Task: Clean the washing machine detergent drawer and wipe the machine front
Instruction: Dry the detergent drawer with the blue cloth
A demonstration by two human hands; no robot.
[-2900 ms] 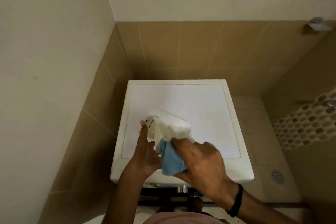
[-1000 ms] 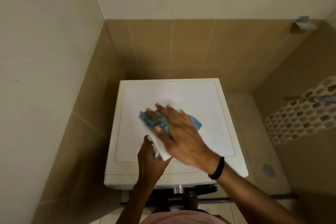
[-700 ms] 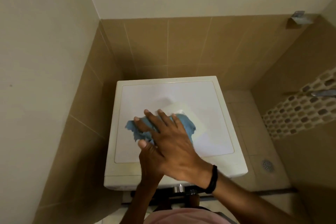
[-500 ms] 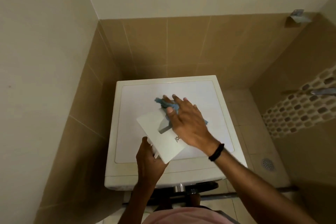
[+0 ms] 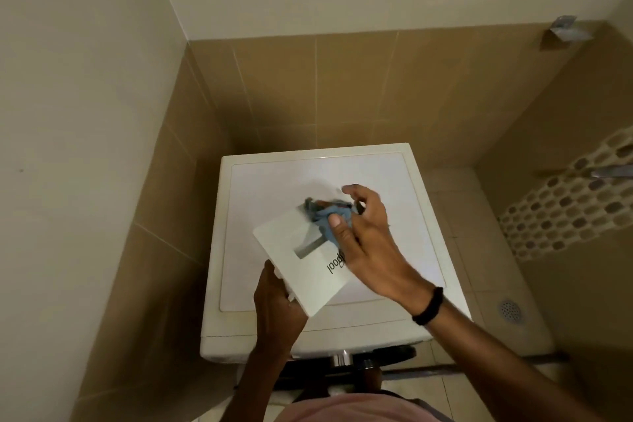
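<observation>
The white detergent drawer (image 5: 301, 264) is out of the machine, held above the white washing machine top (image 5: 270, 188), its flat front panel facing me with a grey handle recess and a printed logo. My left hand (image 5: 277, 312) grips its near lower corner from below. My right hand (image 5: 363, 236) holds a bunched blue cloth (image 5: 329, 219) against the far edge of the panel, thumb on the cloth, fingers curled over it. The drawer's compartments are hidden behind the panel.
The machine stands in a corner of tan tiled walls (image 5: 342, 92), close on the left. Tiled floor with a round drain (image 5: 510, 310) lies to the right. The dark door rim (image 5: 387, 355) shows below the machine's front edge.
My right hand has rubbed the cloth back and forth over the drawer; it now sits bunched at the panel's far edge. The panel has turned to face me. The left hand keeps its grip.
</observation>
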